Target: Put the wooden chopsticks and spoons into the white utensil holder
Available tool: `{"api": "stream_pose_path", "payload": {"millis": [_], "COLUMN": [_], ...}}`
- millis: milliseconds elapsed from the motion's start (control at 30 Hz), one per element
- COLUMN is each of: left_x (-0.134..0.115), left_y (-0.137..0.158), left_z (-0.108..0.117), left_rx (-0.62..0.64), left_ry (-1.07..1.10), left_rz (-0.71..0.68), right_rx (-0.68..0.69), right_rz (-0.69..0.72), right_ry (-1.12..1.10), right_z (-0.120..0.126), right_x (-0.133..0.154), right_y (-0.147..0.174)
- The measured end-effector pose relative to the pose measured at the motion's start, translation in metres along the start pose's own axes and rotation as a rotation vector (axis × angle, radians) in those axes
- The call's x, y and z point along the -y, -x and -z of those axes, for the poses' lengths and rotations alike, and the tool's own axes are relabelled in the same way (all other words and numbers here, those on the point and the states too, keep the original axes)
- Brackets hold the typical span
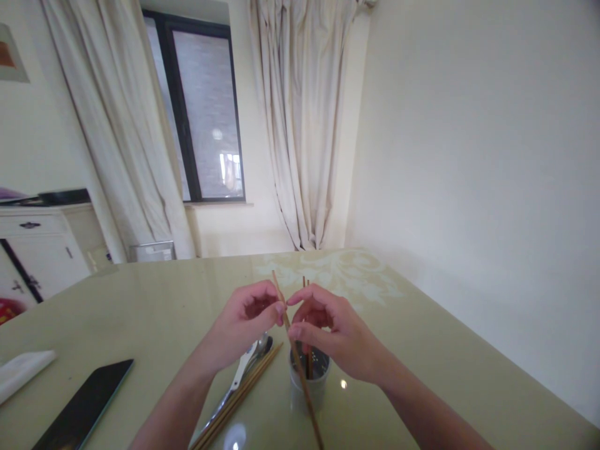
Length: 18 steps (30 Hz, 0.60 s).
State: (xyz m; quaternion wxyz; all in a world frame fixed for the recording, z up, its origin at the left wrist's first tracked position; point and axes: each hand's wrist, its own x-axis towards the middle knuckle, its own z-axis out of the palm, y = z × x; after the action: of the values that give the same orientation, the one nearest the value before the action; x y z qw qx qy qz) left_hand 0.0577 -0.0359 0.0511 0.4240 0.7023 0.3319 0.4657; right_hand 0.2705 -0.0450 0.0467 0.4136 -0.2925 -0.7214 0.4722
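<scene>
My left hand (257,312) pinches a wooden chopstick (304,381) near its upper end, between thumb and fingers. The chopstick slants down toward me, passing in front of a small translucent cup (309,397). My right hand (328,315) is beside it, thumb and forefinger apart, their tips close to or touching the stick; the contact is unclear. Behind the right hand, two darker chopsticks (309,362) stand in the cup, partly hidden. Left of the cup lies a bundle of chopsticks (244,397), with metal spoons and a white-handled utensil (244,362) alongside.
A dark phone-like slab (87,403) and a white folded item (25,372) lie on the glossy green table (197,287) at left. Beyond stand a white cabinet (44,240), curtains (304,125) and a window (209,112). A bare wall (482,162) borders the right side.
</scene>
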Motion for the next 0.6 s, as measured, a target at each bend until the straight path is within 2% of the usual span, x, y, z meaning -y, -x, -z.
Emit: {"api": "stream_pose_path", "payload": {"millis": [100,167,233,300,367,467,533,600], "left_x": [-0.006,-0.008,-0.005,0.006,0.026,0.062,0.083,0.096], "left_y": [-0.003,-0.004,-0.005,-0.006,-0.007,-0.006,-0.003,-0.002], "left_z": [-0.019,-0.023,-0.017,-0.003,0.012,0.024,0.022,0.014], "left_rx": [-0.112,-0.144,-0.167,-0.173,-0.089,0.193,0.35,0.408], "left_ry": [0.01,-0.007,-0.094,-0.28,-0.56,-0.916,-1.033,-1.094], "left_rz": [-0.035,-0.018,-0.001,0.02,0.093,0.325,0.451,0.53], "right_rx": [-0.075,-0.136,-0.206,-0.29,-0.353,-0.359,-0.325,-0.29], "right_rz": [0.065,0.108,0.137,0.155,0.145,0.065,-0.008,-0.065], "right_ry": [0.02,0.007,-0.013,-0.019,-0.003,0.048,0.089,0.143], "right_z": [-0.004,0.0,0.008,0.021,0.034,0.05,0.055,0.057], "right_x": [0.001,0.002,0.004,0.005,0.005,-0.002,-0.009,-0.017], "right_y": [0.001,0.0,-0.001,-0.003,-0.006,-0.011,-0.014,-0.017]}}
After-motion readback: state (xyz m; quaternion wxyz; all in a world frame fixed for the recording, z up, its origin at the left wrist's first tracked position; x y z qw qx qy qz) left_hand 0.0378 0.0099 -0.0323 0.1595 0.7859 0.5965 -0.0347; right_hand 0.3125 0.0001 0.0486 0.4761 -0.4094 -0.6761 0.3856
